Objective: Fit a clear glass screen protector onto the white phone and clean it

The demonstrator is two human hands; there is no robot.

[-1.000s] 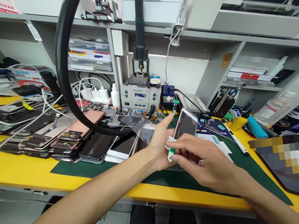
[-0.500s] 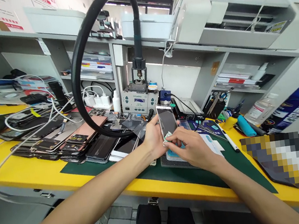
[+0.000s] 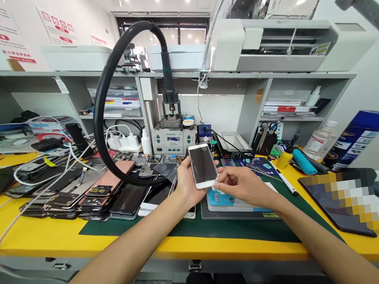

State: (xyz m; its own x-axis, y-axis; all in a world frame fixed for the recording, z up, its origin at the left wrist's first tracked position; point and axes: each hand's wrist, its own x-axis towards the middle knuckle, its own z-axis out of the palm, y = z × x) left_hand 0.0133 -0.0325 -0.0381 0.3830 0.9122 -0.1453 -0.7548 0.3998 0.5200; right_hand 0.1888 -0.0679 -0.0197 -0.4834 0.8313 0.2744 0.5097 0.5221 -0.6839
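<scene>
In the centre of the frame, the right hand point(image 3: 239, 184) is pinching a white scrap point(image 3: 215, 186) by the phone point(image 3: 203, 166), which the left hand point(image 3: 189, 179) is cradling from beneath, while the station point(image 3: 173, 139) is standing behind, upper centre.

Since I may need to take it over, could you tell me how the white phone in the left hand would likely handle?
The white phone would probably stay stiff, being a flat, straight-edged slab. Its shiny front looks smooth, so it may slip easily, and that glass-like face could crack if it fell from the left hand.
</scene>
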